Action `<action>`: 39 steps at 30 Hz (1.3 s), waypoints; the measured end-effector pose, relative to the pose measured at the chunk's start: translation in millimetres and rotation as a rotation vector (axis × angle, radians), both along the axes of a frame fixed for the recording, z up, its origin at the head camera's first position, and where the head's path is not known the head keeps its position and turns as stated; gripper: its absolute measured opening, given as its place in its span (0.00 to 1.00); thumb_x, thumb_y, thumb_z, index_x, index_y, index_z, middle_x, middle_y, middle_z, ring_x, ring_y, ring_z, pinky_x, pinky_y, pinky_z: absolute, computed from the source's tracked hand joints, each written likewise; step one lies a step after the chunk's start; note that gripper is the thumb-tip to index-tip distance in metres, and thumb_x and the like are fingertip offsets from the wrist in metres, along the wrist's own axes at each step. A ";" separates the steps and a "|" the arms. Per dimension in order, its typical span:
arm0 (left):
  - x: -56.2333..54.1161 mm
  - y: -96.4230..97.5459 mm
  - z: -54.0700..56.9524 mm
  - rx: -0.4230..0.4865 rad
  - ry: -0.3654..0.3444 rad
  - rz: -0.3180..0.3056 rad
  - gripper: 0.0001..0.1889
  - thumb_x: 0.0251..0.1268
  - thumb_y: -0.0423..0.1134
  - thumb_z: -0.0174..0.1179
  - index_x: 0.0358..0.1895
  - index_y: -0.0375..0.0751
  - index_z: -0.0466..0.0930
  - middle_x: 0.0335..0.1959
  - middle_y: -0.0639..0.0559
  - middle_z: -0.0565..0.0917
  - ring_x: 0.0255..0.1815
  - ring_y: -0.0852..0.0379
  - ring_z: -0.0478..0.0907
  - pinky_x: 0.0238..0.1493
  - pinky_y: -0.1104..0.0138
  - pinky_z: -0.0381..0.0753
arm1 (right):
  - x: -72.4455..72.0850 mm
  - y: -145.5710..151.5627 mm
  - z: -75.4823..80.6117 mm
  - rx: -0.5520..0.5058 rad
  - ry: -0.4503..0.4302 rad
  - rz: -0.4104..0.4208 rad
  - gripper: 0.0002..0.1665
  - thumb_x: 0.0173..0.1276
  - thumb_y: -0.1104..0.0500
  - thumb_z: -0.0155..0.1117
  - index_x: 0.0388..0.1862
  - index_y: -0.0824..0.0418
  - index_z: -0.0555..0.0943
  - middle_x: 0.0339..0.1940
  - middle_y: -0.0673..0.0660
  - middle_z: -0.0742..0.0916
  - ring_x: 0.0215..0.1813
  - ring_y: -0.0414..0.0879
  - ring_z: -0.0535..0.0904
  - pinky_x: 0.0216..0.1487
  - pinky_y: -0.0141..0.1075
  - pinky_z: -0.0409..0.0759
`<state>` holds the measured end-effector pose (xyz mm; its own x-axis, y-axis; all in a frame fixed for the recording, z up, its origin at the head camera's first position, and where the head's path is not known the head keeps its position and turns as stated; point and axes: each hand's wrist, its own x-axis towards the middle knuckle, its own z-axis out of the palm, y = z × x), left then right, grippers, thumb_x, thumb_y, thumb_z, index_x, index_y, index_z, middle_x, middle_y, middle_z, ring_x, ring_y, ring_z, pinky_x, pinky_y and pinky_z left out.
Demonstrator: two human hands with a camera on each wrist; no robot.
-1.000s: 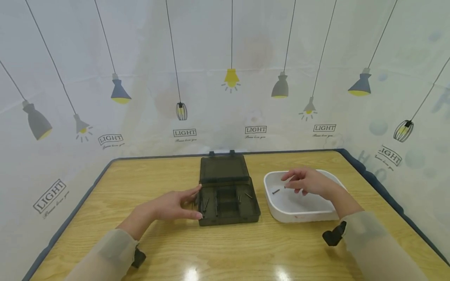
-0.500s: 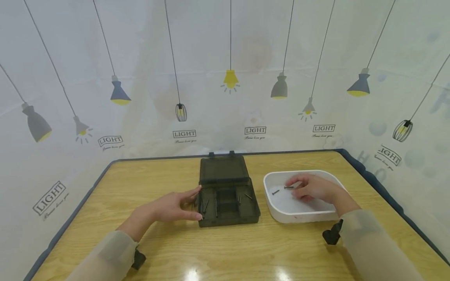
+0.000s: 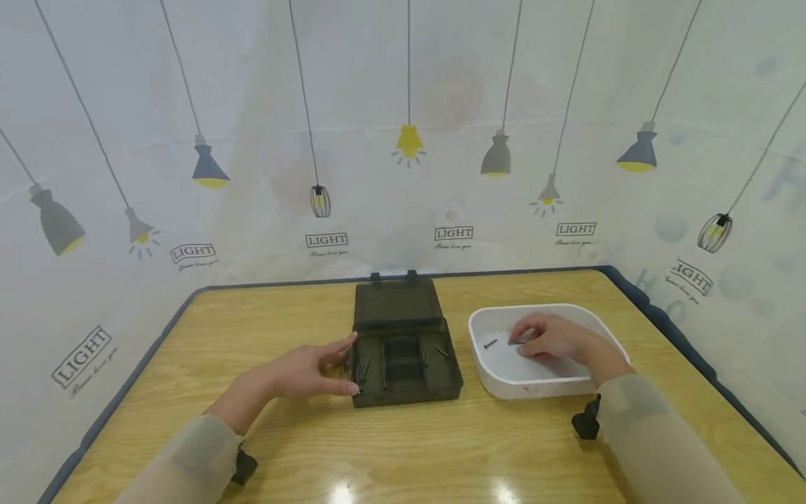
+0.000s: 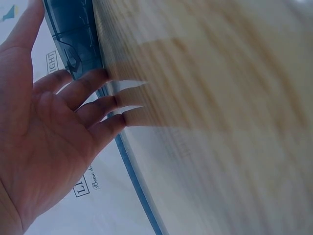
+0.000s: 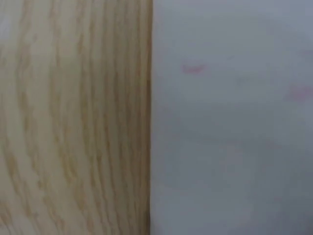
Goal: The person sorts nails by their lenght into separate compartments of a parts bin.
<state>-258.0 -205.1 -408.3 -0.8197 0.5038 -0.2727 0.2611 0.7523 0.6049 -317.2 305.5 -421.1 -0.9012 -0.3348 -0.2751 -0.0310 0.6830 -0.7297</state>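
In the head view my right hand (image 3: 554, 339) reaches down into a white tray (image 3: 535, 388). Its thumb and index finger pinch a dark screw (image 3: 515, 342) low over the tray's floor. Another screw (image 3: 490, 344) lies to the left in the same tray. My left hand (image 3: 302, 371) rests against the left side of a dark see-through plastic box (image 3: 409, 395), thumb at the near corner and index finger farther back. Several screws (image 3: 362, 374) lie in the box's left compartment. The left wrist view shows the left hand (image 4: 58, 122) with relaxed, spread fingers beside the box (image 4: 76, 34).
The box's lid (image 3: 398, 302) is folded back toward the wall. Both containers stand on a wood-grain table (image 3: 403, 448) with a gap between them. A lamp-printed sheet (image 3: 378, 84) hangs behind. The right wrist view holds only tabletop (image 5: 73, 117) and the tray's wall (image 5: 230, 117).
My right hand has lowered into the tray, and its thumb and finger have closed on a screw there. The left hand stays at the box.
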 end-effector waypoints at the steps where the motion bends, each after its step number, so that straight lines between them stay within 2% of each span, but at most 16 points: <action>1: 0.0 0.1 -0.1 -0.001 -0.002 0.002 0.57 0.69 0.72 0.69 0.93 0.61 0.46 0.87 0.41 0.67 0.88 0.37 0.64 0.85 0.33 0.61 | -0.2 -0.3 -0.1 0.001 0.003 0.004 0.15 0.75 0.61 0.74 0.58 0.64 0.87 0.43 0.56 0.86 0.42 0.48 0.78 0.45 0.37 0.78; 9: 0.3 1.6 -0.4 -0.010 -0.007 0.013 0.58 0.68 0.72 0.69 0.93 0.63 0.46 0.87 0.41 0.68 0.88 0.37 0.64 0.85 0.33 0.61 | -1.6 -0.4 -2.0 0.063 -0.017 -0.019 0.08 0.76 0.59 0.74 0.50 0.58 0.88 0.42 0.54 0.86 0.45 0.49 0.78 0.48 0.38 0.76; 24: 0.3 1.2 -0.3 -0.029 0.012 -0.002 0.58 0.68 0.73 0.68 0.93 0.63 0.45 0.86 0.41 0.69 0.87 0.36 0.65 0.84 0.33 0.62 | -2.7 -0.3 -1.4 0.107 -0.031 -0.012 0.07 0.77 0.58 0.73 0.49 0.57 0.88 0.42 0.53 0.86 0.45 0.49 0.78 0.48 0.38 0.76; 31: 0.0 0.0 -1.9 -0.013 0.002 0.003 0.58 0.68 0.73 0.69 0.93 0.63 0.46 0.86 0.42 0.68 0.88 0.36 0.64 0.84 0.32 0.61 | -2.6 -1.8 2.5 0.115 -0.031 0.029 0.07 0.76 0.57 0.75 0.47 0.59 0.88 0.41 0.53 0.87 0.46 0.49 0.78 0.49 0.38 0.75; 39: 0.8 -0.9 0.1 -0.019 0.002 0.012 0.58 0.68 0.73 0.69 0.92 0.63 0.46 0.86 0.43 0.68 0.88 0.34 0.63 0.85 0.32 0.59 | 1.1 -4.6 7.5 0.098 0.030 0.042 0.09 0.77 0.55 0.74 0.50 0.58 0.88 0.44 0.53 0.88 0.45 0.48 0.80 0.47 0.39 0.79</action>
<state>-257.2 -206.0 -408.2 -0.8263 0.4886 -0.2803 0.2534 0.7669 0.5896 -316.1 300.9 -413.6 -0.8955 -0.3447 -0.2815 -0.0816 0.7490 -0.6575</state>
